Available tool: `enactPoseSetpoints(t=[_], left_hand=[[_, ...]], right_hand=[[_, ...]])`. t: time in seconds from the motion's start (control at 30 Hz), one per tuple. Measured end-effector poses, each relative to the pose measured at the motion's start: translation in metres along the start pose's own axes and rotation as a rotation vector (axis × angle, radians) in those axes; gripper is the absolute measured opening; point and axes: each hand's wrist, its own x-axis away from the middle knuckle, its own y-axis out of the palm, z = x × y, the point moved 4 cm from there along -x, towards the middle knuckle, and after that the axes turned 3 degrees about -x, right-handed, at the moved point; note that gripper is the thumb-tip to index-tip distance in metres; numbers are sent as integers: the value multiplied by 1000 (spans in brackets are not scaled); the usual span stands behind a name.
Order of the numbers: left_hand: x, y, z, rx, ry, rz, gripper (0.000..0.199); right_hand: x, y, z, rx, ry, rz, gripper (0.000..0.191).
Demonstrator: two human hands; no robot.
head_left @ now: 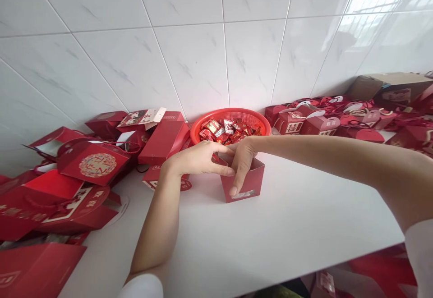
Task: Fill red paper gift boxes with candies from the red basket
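A small red cardboard gift box [248, 181] stands upright on the white table with its top open. My right hand [244, 156] reaches over its rim, the thumb pressed down the front wall beside a shiny silver patch, the other fingers hidden behind or inside the box. My left hand [203, 159] is at the box's left rim, thumb and forefinger closed around its upper edge. Just behind both hands sits a red plastic basket [199, 129] holding many red-wrapped candies [228, 127]. The inside of the box is mostly hidden by my hands.
Red gift boxes [98, 162] are heaped on the left, one lying on its side nearest my left arm. More closed red boxes [292, 120] with handles line the wall on the right, near a brown carton [365, 86]. A tiled wall [189, 50] bounds the white table [270, 239].
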Motion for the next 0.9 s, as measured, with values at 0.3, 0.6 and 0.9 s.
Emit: enactPoseSetpoints(t=[0.3,0.6,0.9], left_hand=[[0,1,-2,-5,32,-1,41],[0,1,-4,-184,-18,67,42],[-4,0,-7,-259,-127,192,58]], right_hand=[[51,2,-13,184,-215,580,51],[96,41,62,75,-444,1299,90],[38,41,92,-270,-629,1548,27]])
